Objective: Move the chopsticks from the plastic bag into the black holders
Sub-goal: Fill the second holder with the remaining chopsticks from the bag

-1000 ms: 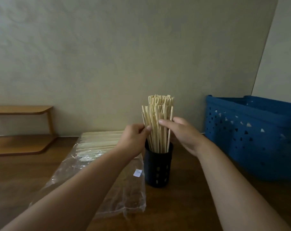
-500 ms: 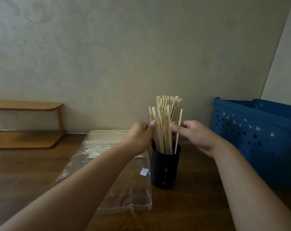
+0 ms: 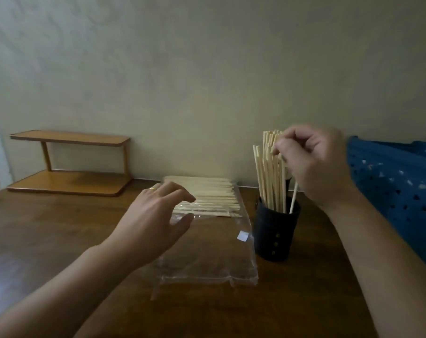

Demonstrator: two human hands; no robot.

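A black holder (image 3: 276, 234) stands on the wooden table, filled with an upright bundle of pale chopsticks (image 3: 268, 176). My right hand (image 3: 314, 164) is raised beside the tops of the bundle and pinches a chopstick whose lower end leans into the holder. To the left lies a clear plastic bag (image 3: 214, 252) with a flat layer of chopsticks (image 3: 207, 196) at its far end. My left hand (image 3: 155, 215) hovers over the bag's left side, fingers spread and relaxed, holding nothing.
A blue perforated basket (image 3: 399, 191) stands at the right, close behind my right forearm. A low wooden two-tier shelf (image 3: 68, 164) sits at the back left against the wall. Brown tabletop (image 3: 48, 240) stretches left of the bag.
My left hand let go of the bundle and moved left and down over the bag. My right hand rose to the top of the bundle, still pinching a chopstick.
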